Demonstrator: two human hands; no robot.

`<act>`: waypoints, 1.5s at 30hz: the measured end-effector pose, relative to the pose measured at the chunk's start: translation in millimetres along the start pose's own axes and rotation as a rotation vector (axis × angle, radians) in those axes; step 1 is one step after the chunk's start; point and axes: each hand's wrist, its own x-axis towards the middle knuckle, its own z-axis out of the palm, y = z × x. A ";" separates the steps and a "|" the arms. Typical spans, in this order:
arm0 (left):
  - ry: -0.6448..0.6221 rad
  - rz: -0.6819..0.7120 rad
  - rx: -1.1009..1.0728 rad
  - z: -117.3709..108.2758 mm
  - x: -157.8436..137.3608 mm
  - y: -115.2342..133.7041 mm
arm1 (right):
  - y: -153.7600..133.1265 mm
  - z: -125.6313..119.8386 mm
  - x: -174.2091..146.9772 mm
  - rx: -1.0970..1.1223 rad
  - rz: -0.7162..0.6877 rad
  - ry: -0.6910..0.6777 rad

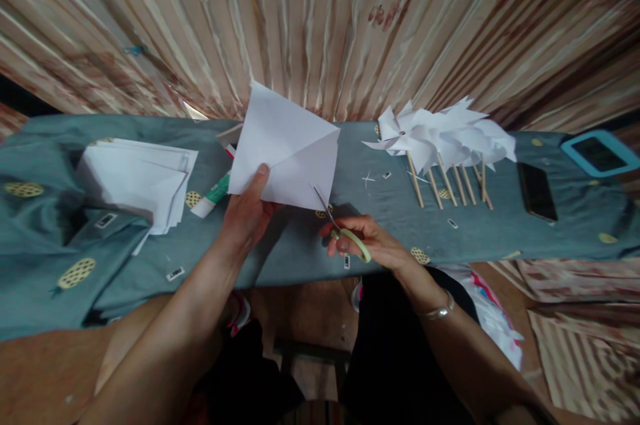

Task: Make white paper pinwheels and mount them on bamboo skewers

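Observation:
My left hand [253, 211] grips a square white sheet of paper [285, 138] near its lower left edge, thumb on top and fingers underneath. Diagonal crease lines run across the sheet, which is held up off the cloth. In my right hand [365, 238] is a pair of scissors [353, 241] with pale green handles. The blades point up and left and reach the paper's lower right corner; whether they are cutting into it I cannot tell.
To the right, several white paper pinwheels [440, 138] on wooden sticks lie in a row. Beyond them are a dark phone [537, 191] and a blue-framed device [600, 153]. A stack of white paper [137, 175] lies left on the green tablecloth [300, 265]. A curtain [320, 31] hangs behind.

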 end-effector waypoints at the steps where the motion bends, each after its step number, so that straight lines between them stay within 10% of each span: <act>1: -0.012 -0.014 -0.005 -0.4 0.0 0.2 | -0.4 0.0 0.0 -0.001 0.001 -0.001; 45: -0.001 -0.063 -0.233 4.3 -8.3 -6.9 | 6.4 2.3 2.1 0.074 0.078 0.040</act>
